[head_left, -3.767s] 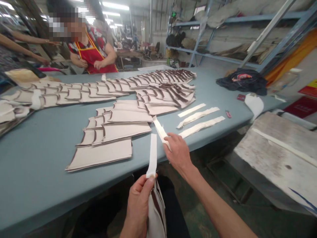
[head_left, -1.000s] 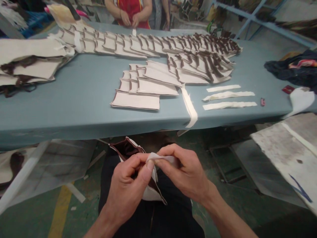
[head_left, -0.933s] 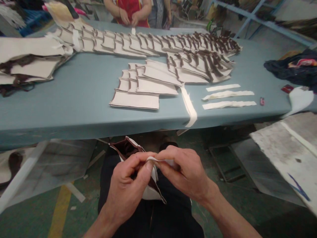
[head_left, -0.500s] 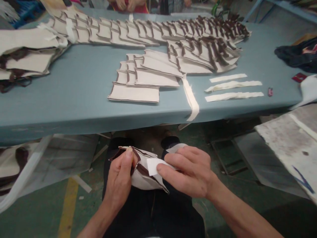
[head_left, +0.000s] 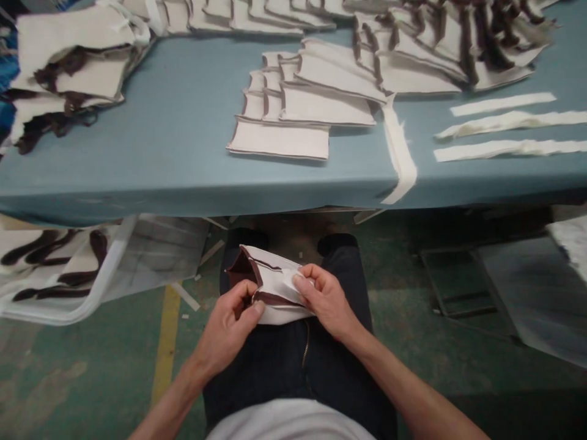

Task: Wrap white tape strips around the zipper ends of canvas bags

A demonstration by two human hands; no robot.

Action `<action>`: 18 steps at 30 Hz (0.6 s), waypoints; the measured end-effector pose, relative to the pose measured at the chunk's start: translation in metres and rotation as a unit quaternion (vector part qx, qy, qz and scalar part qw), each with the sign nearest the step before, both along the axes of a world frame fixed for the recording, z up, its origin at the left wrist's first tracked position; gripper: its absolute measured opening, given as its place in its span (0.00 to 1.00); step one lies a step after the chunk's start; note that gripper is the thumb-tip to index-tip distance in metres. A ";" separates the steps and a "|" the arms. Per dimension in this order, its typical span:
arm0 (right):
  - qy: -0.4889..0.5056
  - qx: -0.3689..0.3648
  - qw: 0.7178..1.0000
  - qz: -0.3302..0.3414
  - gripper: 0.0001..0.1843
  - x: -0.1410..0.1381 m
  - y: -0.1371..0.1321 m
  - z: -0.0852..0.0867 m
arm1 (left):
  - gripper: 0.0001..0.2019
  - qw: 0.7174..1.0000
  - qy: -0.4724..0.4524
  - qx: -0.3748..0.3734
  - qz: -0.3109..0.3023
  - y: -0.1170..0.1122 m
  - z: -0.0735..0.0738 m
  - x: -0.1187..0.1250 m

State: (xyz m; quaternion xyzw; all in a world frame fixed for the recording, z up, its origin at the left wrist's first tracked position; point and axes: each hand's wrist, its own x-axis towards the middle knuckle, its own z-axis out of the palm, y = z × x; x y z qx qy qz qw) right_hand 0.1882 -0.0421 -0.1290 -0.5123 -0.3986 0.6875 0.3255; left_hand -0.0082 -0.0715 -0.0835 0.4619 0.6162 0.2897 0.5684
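Note:
On my lap lies a cream fabric piece with brown trim (head_left: pixel 270 278), its mouth gaping to the left. My left hand (head_left: pixel 229 324) pinches its near brown edge between thumb and fingers. My right hand (head_left: pixel 325 299) is closed on the piece's right side, pressing a white strip against it. Most of that strip is hidden under my fingers. Both hands sit low, in front of the blue-grey table (head_left: pixel 160 153).
Stacked cream pieces with brown trim (head_left: pixel 302 104) cover the table's middle and back. A white strip (head_left: pixel 401 162) hangs over the near edge, and three more strips (head_left: pixel 504 125) lie to the right. A clear tray of pieces (head_left: pixel 59 269) rests at the lower left.
The strip held up over the table is now down on my lap against the fabric piece. My head has tilted down, and both hands have closed in on the piece.

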 end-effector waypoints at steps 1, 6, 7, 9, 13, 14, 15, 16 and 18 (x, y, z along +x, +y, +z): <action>0.007 -0.011 1.000 0.007 0.26 -0.001 -0.003 -0.004 | 0.15 1.000 0.008 0.001 0.001 -0.001 -0.001 -0.001; 0.012 -0.033 0.999 0.024 0.28 0.006 -0.006 -0.007 | 0.17 0.999 0.039 0.018 0.021 -0.003 -0.005 0.000; 0.011 -0.031 0.999 0.027 0.28 0.008 -0.005 -0.005 | 0.17 0.999 0.041 0.022 0.028 -0.002 -0.006 0.001; -0.002 -0.010 0.999 0.042 0.27 0.012 -0.001 0.001 | 0.18 0.998 0.039 0.029 0.041 0.002 -0.006 0.004; -0.068 0.110 0.989 0.066 0.19 0.022 0.010 0.024 | 0.22 0.998 0.009 0.040 0.045 0.014 -0.003 0.011; -0.085 0.147 0.984 0.063 0.17 0.025 0.012 0.033 | 0.22 0.998 -0.011 0.042 0.040 0.018 -0.001 0.013; -0.100 0.181 0.977 0.057 0.16 0.028 0.013 0.043 | 0.23 0.998 -0.035 0.045 0.035 0.022 0.000 0.014; -0.115 0.205 0.971 0.051 0.14 0.032 0.014 0.053 | 0.24 0.997 -0.060 0.048 0.032 0.026 0.001 0.015; -0.133 0.206 0.969 0.042 0.14 0.037 0.012 0.074 | 0.25 0.993 -0.105 0.051 0.028 0.034 0.003 0.017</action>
